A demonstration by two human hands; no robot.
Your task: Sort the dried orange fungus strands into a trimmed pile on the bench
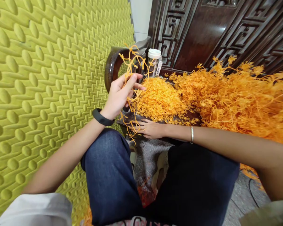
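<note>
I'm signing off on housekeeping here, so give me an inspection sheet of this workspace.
Surface: dark wooden bench, partly covered by orange bits.
Job's things: branching orange strands; pile of small orange pieces; larger tangled heap to its right.
Clutter: white-lidded jar behind the pile.
Hands: left hand pinches the strands; right hand at the bench's front edge, fingers extended.
Cables: thin black cable, floor, lower right.
Surroundings: yellow textured padding at left; carved dark panel behind.

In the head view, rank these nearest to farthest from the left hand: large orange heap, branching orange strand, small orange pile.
1. Branching orange strand, held in the left hand.
2. Small orange pile, to its right.
3. Large orange heap, farther right.
</note>
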